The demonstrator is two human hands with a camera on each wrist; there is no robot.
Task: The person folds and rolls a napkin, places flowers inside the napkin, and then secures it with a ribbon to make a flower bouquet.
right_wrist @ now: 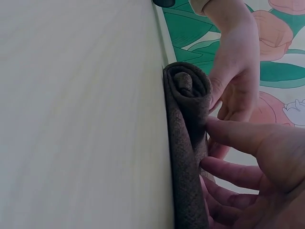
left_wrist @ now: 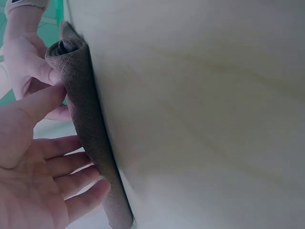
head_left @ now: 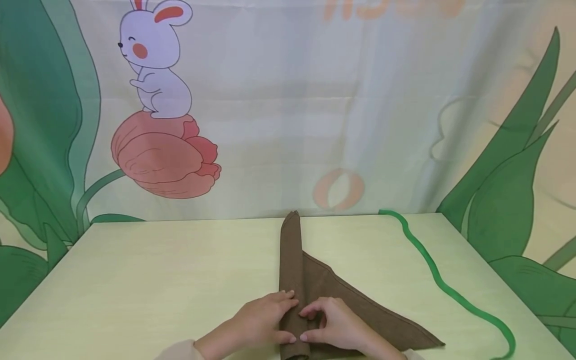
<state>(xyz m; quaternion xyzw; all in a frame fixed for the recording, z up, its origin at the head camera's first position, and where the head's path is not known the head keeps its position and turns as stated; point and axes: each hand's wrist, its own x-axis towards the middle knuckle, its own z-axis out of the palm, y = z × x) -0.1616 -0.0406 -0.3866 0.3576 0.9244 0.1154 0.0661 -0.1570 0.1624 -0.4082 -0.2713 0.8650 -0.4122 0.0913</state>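
A brown cloth (head_left: 360,300) lies at the table's front, its left part wound into a long roll (head_left: 291,260) pointing to the back edge. To the right of the roll, the flat part tapers to a corner. My left hand (head_left: 265,317) rests on the roll from the left, thumb and fingers spread apart along it. Against the roll's right side, near its front end, my right hand (head_left: 337,325) touches with thumb and fingertips, which stay apart. The spiral layers of the roll's end (right_wrist: 186,83) show in the right wrist view.
A green ribbon (head_left: 443,285) runs in a wavy line along the right side of the pale table (head_left: 157,280). Behind the table hangs a printed curtain (head_left: 270,125) with a rabbit, flowers and leaves.
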